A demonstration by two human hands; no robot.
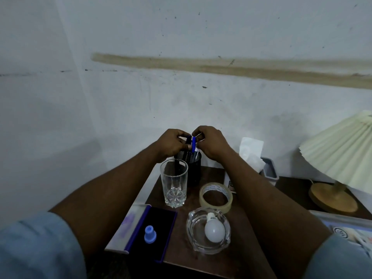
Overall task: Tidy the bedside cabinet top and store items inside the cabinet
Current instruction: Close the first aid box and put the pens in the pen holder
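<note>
The glass (174,183) and tape roll (216,197) crowd the pen holder's (191,164) near side.

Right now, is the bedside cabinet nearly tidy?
Not yet. Nothing looks stored. The left hand and right hand are sorting blue pens in the black mesh pen holder. The drinking glass, tape roll, light bulb in the glass ashtray and stamp pad are out on top.
</note>
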